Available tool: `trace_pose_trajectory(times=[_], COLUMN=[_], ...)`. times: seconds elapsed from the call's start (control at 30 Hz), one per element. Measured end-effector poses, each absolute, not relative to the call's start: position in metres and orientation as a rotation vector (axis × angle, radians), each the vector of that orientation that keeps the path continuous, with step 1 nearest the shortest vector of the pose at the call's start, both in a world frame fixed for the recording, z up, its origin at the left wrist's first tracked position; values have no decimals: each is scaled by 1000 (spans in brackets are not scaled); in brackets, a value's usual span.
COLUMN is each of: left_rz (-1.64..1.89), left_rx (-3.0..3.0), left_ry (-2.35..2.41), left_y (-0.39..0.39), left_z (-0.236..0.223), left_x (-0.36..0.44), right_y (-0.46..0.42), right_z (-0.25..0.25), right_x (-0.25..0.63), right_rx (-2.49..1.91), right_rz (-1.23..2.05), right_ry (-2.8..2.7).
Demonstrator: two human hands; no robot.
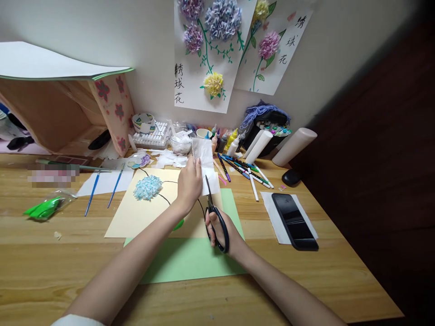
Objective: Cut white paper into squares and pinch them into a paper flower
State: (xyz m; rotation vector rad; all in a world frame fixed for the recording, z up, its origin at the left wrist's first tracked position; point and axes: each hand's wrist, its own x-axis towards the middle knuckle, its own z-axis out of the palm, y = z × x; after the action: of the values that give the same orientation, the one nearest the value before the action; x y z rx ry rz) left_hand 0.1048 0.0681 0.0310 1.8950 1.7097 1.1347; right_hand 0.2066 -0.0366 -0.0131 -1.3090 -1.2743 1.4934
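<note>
My left hand (pixel 189 184) grips a strip of white tissue paper (pixel 205 165) upright over the drawing. In my right hand (pixel 228 235) is a pair of black-handled scissors (pixel 210 199), its blades pointing up at the tissue's lower edge. Whether the blades are cutting into the tissue I cannot tell. Below both hands lies a cream sheet (pixel 127 217) with dark drawn stems, a green leaf (pixel 179 224) and a fluffy blue-white paper flower (pixel 148 187). A light green sheet (pixel 190 262) sits under it. My left forearm covers part of both sheets.
Right of the sheets are scattered pens (pixel 244 171), a black phone (pixel 295 222) on white paper and a mouse (pixel 291 177). Paint bottles (pixel 233 147) and a bowl of tissue scraps (pixel 181 142) stand along the wall. Paintbrushes (pixel 92 192) and a green packet (pixel 44 208) lie left.
</note>
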Motion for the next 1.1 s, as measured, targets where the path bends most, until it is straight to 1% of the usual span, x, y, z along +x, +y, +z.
trace_pose_trajectory(times=[0.13, 0.4, 0.6, 0.87, 1.1], left_rz=[1136, 1107, 1109, 1087, 1058], left_rx=[1898, 1906, 1885, 1885, 1869], left_ry=[1714, 1747, 1758, 1765, 1774], left_y=[70, 71, 74, 75, 73], left_z=[31, 32, 29, 27, 26], left_x=[103, 100, 98, 99, 100], right_y=[-35, -18, -17, -8, -2], right_z=[-17, -7, -15, -24, -22], right_x=[208, 205, 206, 204, 208], right_rx=[-1302, -1276, -1307, -1314, -1339], right_rz=[1461, 1585, 1507, 1522, 1450], right_ry=[-1324, -1275, -1304, -1323, -1376])
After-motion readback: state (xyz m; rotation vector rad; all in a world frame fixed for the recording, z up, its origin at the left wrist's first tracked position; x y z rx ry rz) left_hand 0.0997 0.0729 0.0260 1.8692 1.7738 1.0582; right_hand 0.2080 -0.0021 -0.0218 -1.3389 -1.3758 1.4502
